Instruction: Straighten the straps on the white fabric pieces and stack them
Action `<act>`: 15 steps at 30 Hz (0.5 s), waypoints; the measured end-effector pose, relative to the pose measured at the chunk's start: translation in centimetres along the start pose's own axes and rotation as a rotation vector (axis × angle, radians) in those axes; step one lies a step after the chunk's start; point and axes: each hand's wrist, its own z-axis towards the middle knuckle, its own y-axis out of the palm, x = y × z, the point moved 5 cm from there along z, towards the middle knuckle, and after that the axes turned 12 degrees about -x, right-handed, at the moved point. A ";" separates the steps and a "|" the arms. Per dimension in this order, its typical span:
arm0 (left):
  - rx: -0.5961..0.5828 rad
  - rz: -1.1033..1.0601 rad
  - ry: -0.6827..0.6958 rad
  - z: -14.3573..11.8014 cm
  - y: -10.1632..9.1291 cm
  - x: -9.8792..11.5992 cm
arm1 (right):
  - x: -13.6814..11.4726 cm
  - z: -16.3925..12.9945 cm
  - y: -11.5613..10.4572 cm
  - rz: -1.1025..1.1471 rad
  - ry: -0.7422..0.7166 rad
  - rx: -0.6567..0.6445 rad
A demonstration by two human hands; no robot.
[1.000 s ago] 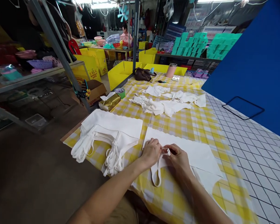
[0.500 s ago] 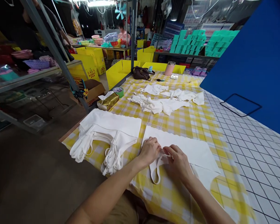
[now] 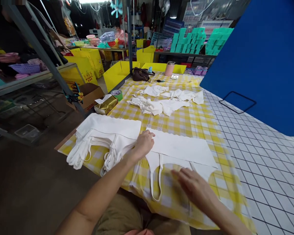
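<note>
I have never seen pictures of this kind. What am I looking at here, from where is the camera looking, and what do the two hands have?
There is no machine: you see one person's two bare arms. The single camera sits on that person's head and looks forward and down, so the arms enter from the bottom edge.

The surface is a table with a yellow checked cloth. In front of the person lies a flat white cloth bag, its long handle loop hanging toward the table edge. The left hand presses on the bag's left corner. The right hand hovers flat and open just above the cloth near the bag's lower edge; it holds nothing.

To the left is a stack of similar bags. Farther away lie crumpled white pieces, a gold packet, green tape, a dark purse and a pink cup.
</note>
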 end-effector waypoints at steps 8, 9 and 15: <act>-0.162 0.048 0.296 -0.6 3.0 6.4 | 8.7 -1.6 -0.4 0.120 0.722 0.012; -0.186 0.049 0.324 -0.6 3.7 7.3 | 8.5 -1.6 -0.1 0.128 0.733 0.005; -0.261 0.019 0.489 0.7 7.1 10.8 | 8.2 -1.6 0.4 0.457 0.666 0.005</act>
